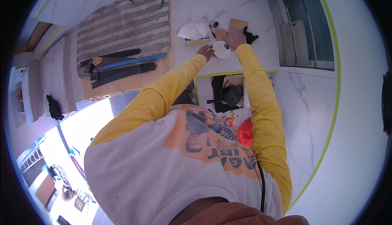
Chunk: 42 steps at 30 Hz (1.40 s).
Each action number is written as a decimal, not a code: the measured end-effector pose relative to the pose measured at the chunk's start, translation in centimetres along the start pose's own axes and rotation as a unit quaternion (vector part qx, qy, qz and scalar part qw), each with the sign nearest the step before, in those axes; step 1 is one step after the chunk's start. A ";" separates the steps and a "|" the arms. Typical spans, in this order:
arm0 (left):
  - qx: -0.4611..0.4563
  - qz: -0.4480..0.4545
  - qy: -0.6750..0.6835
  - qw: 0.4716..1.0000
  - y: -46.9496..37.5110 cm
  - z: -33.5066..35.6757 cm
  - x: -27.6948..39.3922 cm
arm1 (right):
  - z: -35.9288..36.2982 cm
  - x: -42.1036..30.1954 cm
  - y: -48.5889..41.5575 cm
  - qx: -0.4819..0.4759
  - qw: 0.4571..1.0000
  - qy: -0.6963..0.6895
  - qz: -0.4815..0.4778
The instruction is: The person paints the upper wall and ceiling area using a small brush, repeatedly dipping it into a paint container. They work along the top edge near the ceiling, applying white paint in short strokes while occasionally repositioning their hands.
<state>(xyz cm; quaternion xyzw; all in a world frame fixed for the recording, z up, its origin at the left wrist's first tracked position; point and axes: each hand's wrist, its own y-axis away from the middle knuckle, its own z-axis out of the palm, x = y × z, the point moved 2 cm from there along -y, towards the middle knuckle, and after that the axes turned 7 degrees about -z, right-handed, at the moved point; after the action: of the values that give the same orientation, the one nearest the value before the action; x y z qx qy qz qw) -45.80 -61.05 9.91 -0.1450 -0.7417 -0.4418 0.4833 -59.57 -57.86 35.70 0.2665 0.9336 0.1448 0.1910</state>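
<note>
A round white plastic bowl [221,52] stands on the marble-patterned surface, seen from above. My left hand [205,52] grips its left rim, with a small whitish thing at the fingers. My right hand [235,38] is at the bowl's upper right edge, its fingers mostly hidden. Just below those fingers, a dark green patch or object [227,46] shows inside the bowl; what it is I cannot tell. Cardboard pieces [239,24] and a crumpled black cloth or glove [251,36] lie beyond the right hand. A small black cap [215,24] is farther back.
A clear bag of white material [194,30] rests on a box [196,41]. Leftward, a striped mat [128,25] bears a blue bar [131,62] and dark strips [124,74]. A black scoop-like object [231,96] and red item [245,132] sit below my arms. Sliding windows [306,25] are right.
</note>
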 end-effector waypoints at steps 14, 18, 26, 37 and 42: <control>-0.044 -0.087 0.115 0.989 2.5 -0.3 3.3 | 1.3 4.0 -1.1 0.089 0.995 0.009 -0.033; -0.044 -0.099 0.065 0.992 3.0 -0.6 4.2 | 2.4 7.2 -0.2 0.049 0.952 -0.284 0.099; -0.091 -0.103 0.125 0.983 3.1 -1.2 4.7 | 3.7 8.8 6.8 0.139 0.754 -0.582 0.270; -0.107 -0.103 0.123 0.981 2.7 -1.3 4.7 | 4.6 8.6 6.9 0.199 0.693 -0.630 0.288; -0.105 -0.096 0.094 0.985 2.7 -1.5 4.8 | 4.6 9.1 6.0 0.070 0.789 -0.575 0.205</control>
<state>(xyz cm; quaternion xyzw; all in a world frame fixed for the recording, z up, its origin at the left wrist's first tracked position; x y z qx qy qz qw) -45.54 -61.71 15.55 -0.0810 -0.6527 -0.5732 0.4887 -62.06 -47.15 31.36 0.4987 0.5819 -0.0656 0.6390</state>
